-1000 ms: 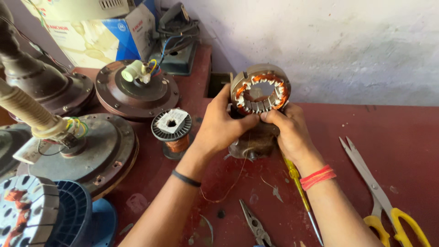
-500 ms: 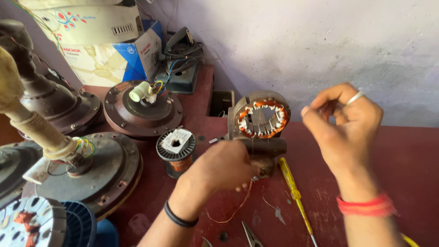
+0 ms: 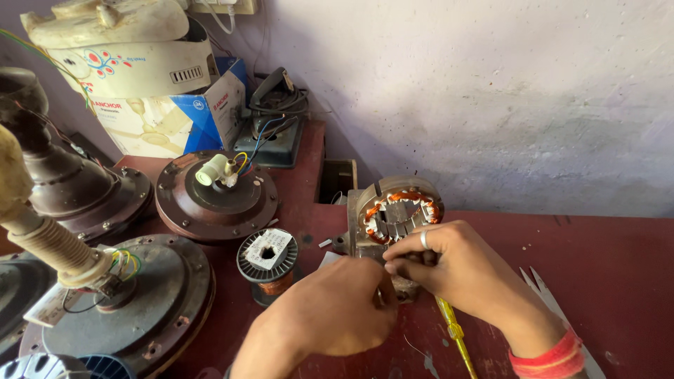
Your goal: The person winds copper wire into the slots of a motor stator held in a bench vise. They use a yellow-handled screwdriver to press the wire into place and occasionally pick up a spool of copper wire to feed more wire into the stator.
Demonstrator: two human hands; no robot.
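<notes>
The stator (image 3: 397,210) shows a grey metal body with orange-copper windings around its inner ring, and the spool (image 3: 267,261) beside it has a black ribbed flange, a white label and copper-coloured wire. The surface (image 3: 618,274) is dark red under a pale grey-white wall (image 3: 505,91); the motor housings (image 3: 214,196) are dark brown. The screwdriver (image 3: 456,337) handle is translucent yellow, the wrist thread (image 3: 551,359) red-orange, and the carton (image 3: 175,112) blue and white.

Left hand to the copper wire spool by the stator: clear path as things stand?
Probably yes. The left hand sits just right of the wire spool, with only bare red table between them. But it is busy at the stator alongside the right hand.
</notes>
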